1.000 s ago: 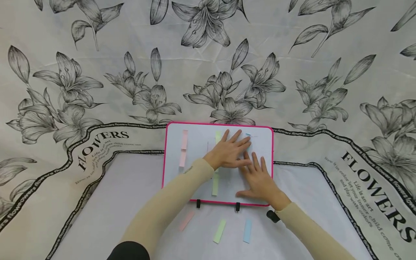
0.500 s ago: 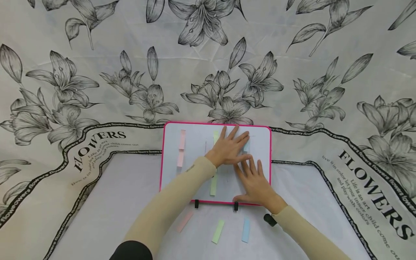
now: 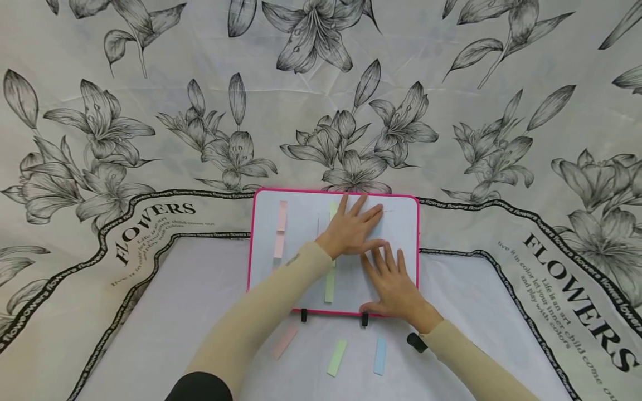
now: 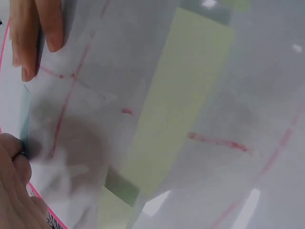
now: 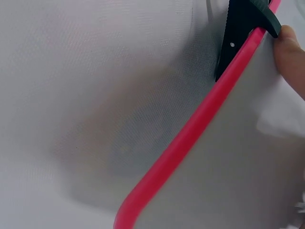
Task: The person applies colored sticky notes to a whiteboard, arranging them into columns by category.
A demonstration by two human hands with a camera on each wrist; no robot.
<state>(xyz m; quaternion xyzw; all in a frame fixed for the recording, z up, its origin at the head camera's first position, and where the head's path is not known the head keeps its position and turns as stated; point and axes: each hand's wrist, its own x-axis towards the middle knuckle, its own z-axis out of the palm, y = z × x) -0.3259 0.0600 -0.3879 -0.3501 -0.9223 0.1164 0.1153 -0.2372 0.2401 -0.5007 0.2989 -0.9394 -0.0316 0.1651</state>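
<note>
My left hand (image 3: 353, 225) lies spread on the upper part of a pink-framed whiteboard (image 3: 301, 278), its fingers reaching the top edge. A blue strip (image 3: 379, 228) shows beside its fingers, partly covered; in the left wrist view, the same blue strip (image 4: 24, 117) lies near the fingertips. Lower right, my right hand (image 3: 396, 287) rests on the board with fingers straight, close under the left thumb. Its thumb (image 5: 290, 62) sits at the lower edge, right by a black foot (image 5: 248, 28). Beneath the left wrist runs a column of green strips (image 3: 329, 287).
Two pink strips (image 3: 279, 245) are stuck on the board's left side. In front of it lie a pink strip (image 3: 286, 341), a green strip (image 3: 336, 357) and a blue strip (image 3: 379, 356) on the white cloth. A black object (image 3: 416, 342) lies by the right wrist. Red marks (image 4: 219, 142) show on the board.
My left hand has shifted slightly up, covering the blue piece seen above its fingers. The right hand has slid a little down the board. The last half second shows almost no movement.
</note>
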